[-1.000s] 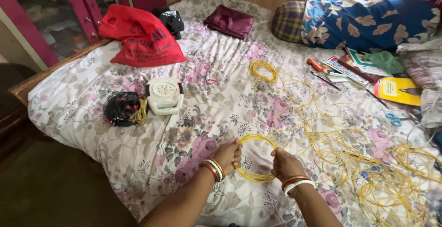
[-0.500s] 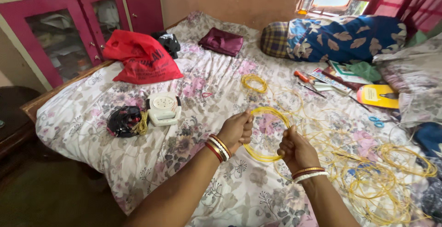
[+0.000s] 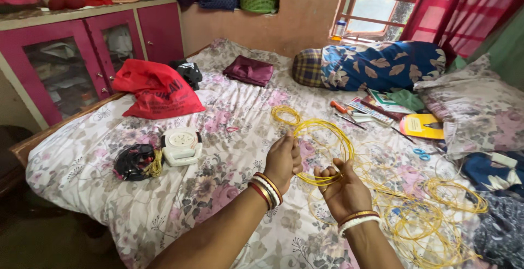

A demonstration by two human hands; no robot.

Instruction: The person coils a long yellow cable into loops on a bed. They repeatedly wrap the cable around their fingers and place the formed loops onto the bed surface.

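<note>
Over the flowered bed, at about six o'clock from the window, the yellow wire coil now sits higher than a second ago and looks wider, with more turns gathered, so the winding seems to be coming along. Her left hand is clenched on the coil's nine o'clock edge, knuckles up. Her right hand is turned palm up, its fingers pinching the coil's lower rim. Loose yellow wire trails away toward four o'clock.
</note>
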